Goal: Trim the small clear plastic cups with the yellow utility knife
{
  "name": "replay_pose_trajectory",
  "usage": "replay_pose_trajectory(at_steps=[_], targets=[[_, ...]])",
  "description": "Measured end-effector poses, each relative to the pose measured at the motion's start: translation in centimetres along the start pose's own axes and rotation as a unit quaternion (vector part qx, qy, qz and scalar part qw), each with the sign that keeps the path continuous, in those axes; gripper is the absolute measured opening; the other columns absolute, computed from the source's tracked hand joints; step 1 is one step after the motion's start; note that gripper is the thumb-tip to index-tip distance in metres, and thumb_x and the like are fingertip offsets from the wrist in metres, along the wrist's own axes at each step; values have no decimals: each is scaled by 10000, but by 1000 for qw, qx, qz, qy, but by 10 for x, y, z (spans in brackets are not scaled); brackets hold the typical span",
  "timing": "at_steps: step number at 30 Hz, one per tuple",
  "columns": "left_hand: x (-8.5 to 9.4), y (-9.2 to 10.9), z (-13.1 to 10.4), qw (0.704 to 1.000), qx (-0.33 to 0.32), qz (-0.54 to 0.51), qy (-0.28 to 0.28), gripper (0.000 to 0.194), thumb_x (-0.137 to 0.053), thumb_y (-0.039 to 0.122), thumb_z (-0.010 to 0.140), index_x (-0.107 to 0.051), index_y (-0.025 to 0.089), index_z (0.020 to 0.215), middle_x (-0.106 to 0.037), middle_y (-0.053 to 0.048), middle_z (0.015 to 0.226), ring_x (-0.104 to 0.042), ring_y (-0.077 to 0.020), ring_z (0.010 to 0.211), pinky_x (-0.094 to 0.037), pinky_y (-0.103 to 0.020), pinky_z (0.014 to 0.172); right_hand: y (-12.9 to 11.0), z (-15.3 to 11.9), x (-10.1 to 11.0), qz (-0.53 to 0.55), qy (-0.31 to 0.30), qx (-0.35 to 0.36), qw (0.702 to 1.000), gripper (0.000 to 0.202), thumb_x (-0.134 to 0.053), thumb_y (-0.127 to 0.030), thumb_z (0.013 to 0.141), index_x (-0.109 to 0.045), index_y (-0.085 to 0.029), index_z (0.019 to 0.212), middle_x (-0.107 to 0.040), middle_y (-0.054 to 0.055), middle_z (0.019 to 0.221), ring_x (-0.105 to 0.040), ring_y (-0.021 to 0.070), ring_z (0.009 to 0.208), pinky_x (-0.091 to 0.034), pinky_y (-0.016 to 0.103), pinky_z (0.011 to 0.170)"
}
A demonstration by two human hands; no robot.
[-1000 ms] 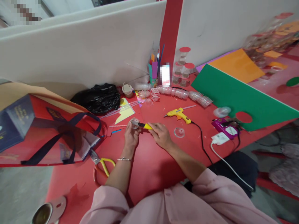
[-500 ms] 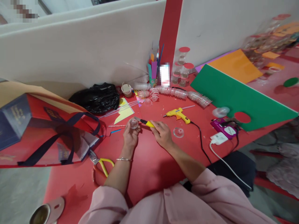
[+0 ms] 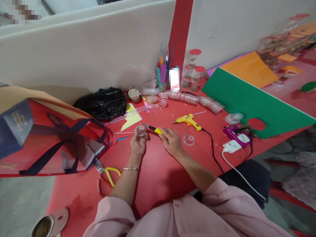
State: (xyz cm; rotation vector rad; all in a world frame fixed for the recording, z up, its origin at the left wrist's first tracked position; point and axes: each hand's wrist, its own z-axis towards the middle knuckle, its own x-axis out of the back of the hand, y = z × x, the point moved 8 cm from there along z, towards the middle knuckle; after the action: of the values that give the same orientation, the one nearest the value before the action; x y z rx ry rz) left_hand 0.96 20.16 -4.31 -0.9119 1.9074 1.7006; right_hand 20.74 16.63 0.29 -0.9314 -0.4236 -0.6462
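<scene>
1. Between the fingers of the left hand (image 3: 138, 142) sits one clear plastic dome (image 3: 141, 130), cupped from below, the fingers curled partway round it.
2. Across from it, the right hand (image 3: 171, 141) is wrapped round the handle of one yellow-and-black utility knife (image 3: 158, 130). Its blade (image 3: 145, 125) reaches toward the dome's upper side; from where I stand, I cannot tell whether they touch.
3. What worries me is the blade skating off that smooth curve into the left fingers, since the dome is held up with nothing firm behind it. Hard pressure might also crack the plastic, or twist it round in a loose hold.
4. Just right of the right hand lies one loose flanged dome (image 3: 189, 140); beyond that, one yellow glue gun (image 3: 189, 121). A careless elbow could catch its black cord (image 3: 212, 143) and drag the gun.
5. Counting on: one pair of shears (image 3: 99, 166) left of the left forearm, one magenta power strip (image 3: 230, 132) farther right, three red-topped clear containers (image 3: 196, 79) well beyond the right hand. Nested domes (image 3: 212, 104) run nearer than those, too tightly packed to count.
</scene>
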Motion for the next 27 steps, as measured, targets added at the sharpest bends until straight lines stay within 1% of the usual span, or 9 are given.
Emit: replay_pose_trajectory(at_steps=[3,7,10,14,16,18,22,24,27], targets=[[-1,-1,0,1000,9,-3,1,338,-722,439,895,-721,161,1087,-753,-103,967,-667,-149,684,-546,-280,636,0,-1,3,2,13,-1,1000,394,-507,-362,1061,-605,-315,1439,-741,74,1168,-681,223,1065,-541,394,914],[-2,-1,-1,1000,4,-1,5,305,-752,391,874,-727,175,1089,-750,-95,994,-680,-154,766,-569,-281,702,-11,-3,-2,22,-19,29,999,412,-528,-361,1054,-585,-318,1460,-735,69,1209,-670,222,1102,-534,395,939],[-2,-3,-1,1000,5,11,2,334,-766,383,864,-727,180,1126,-745,-97,1008,-682,-157,799,-573,-282,726,-11,-3,-5,21,-32,28,999,402,-520,-365,1057,-594,-324,1450,-739,66,1201,-669,219,1093,-536,392,929],[-1,-2,0,1000,0,16,2,336,-726,437,899,-722,168,1100,-745,-84,915,-673,-149,700,-554,-278,657,-3,0,0,3,-8,9,1000,384,-512,-363,1059,-623,-305,1421,-745,74,1146,-678,218,1042,-540,387,907],[-1,-2,0,1000,-2,14,1,357,-700,464,916,-721,157,1095,-756,-99,916,-678,-153,690,-544,-271,638,0,1,4,-2,11,4,1000,383,-510,-358,1059,-627,-297,1419,-743,80,1128,-681,220,1026,-542,386,897],[0,-3,0,1000,-2,9,4,363,-714,465,906,-722,154,1092,-760,-100,923,-681,-151,694,-547,-266,644,-1,0,6,11,18,12,1000,395,-516,-349,1057,-611,-298,1437,-737,82,1155,-678,221,1056,-540,386,917],[0,-4,0,1000,-1,23,-2,395,-769,447,863,-721,167,1137,-748,-86,969,-685,-149,739,-558,-262,656,-12,-2,1,41,-14,48,998,414,-538,-333,1050,-586,-311,1461,-732,69,1186,-672,212,1083,-539,378,943],[-1,-5,0,999,-4,31,-10,416,-776,446,859,-717,171,1164,-740,-87,998,-686,-151,768,-563,-266,669,-14,-2,-2,45,-25,51,997,411,-536,-325,1051,-588,-310,1458,-734,65,1182,-674,209,1075,-542,371,935],[0,-5,0,999,-7,39,-8,426,-778,452,858,-712,161,1162,-734,-80,969,-676,-141,718,-555,-263,647,-12,-1,-2,41,-21,44,998,406,-529,-319,1054,-589,-314,1455,-738,62,1188,-674,212,1084,-542,373,931]])
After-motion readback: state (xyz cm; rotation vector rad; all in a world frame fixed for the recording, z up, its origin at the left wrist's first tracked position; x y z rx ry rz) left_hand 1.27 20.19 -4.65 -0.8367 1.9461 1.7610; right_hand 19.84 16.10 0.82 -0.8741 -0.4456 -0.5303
